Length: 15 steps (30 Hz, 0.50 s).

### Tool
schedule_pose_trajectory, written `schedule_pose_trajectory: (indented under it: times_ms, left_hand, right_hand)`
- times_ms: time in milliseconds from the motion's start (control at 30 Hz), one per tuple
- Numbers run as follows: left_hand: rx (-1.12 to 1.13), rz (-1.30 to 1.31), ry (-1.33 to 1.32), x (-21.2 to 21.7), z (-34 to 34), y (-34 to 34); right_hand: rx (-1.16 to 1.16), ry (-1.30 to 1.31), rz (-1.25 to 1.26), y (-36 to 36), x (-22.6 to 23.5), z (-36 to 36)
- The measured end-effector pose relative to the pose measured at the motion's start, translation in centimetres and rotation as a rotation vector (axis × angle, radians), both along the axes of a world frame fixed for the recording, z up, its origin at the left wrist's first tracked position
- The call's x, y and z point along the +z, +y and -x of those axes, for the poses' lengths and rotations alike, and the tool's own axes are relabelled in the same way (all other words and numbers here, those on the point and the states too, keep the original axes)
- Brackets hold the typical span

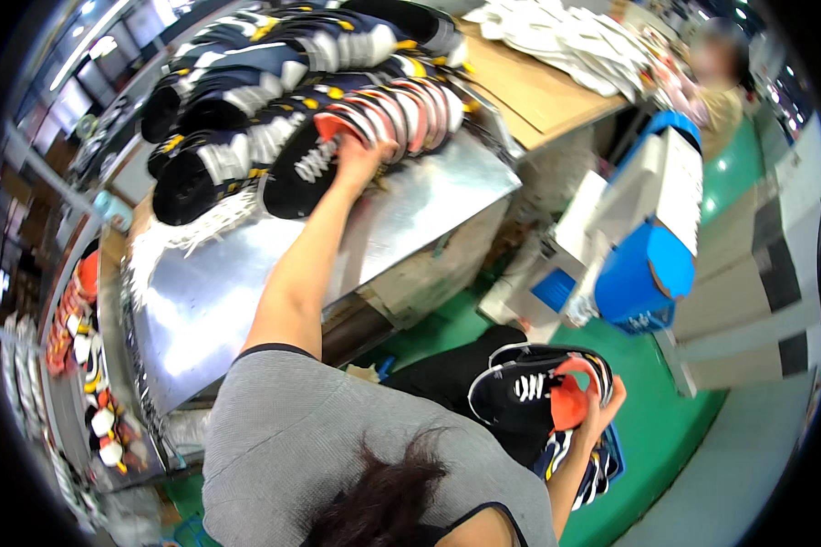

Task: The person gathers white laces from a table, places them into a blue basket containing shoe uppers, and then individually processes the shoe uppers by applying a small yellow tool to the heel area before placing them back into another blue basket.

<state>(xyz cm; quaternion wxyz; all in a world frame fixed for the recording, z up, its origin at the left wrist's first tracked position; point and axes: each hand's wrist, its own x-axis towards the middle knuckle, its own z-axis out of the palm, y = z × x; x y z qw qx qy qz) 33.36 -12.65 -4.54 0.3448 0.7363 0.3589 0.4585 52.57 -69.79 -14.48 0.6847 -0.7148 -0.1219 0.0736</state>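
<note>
My left arm stretches over the metal tabletop, and my left hand (pixel 363 157) closes on the near end of a row of nested shoe uppers. The end one is a black shoe upper (pixel 298 173) with white laces and a coral lining; some of my fingers are hidden in its opening. Low on the right, beside my lap, my right hand (pixel 600 412) grips another shoe upper (pixel 520 387) at its heel. That one is black with white laces, and its coral tongue lining (pixel 571 401) shows.
More dark uppers with grey and yellow parts (pixel 237 100) cover the far side of the metal table (pixel 410 219). A blue and white machine (pixel 648 264) stands to the right. Below my right hand sits a blue basket (pixel 618 456) with striped uppers. A co-worker (pixel 716 100) is behind white pieces (pixel 566 41).
</note>
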Motion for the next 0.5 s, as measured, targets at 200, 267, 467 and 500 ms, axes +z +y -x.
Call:
schedule_pose_trajectory:
  times_ms: [200, 267, 467, 500]
  left_hand:
    - [-0.144, -0.157, 0.096, 0.9, 4.1, -16.0]
    - [-0.967, 0.154, -0.044, 1.3, 1.8, -24.6]
    - [-1.102, 1.373, -0.190, -1.6, -7.7, -35.1]
    - [-0.918, 1.713, -0.331, -2.6, -9.2, -35.5]
  right_hand:
    - [-0.042, 0.126, -0.146, 3.2, -1.5, 2.4]
    - [-0.085, 0.130, -0.131, 4.2, 0.0, 2.4]
    - [0.210, -0.126, -0.030, 8.8, 7.0, 5.3]
    - [0.239, 0.045, -0.143, 8.8, 7.1, 5.3]
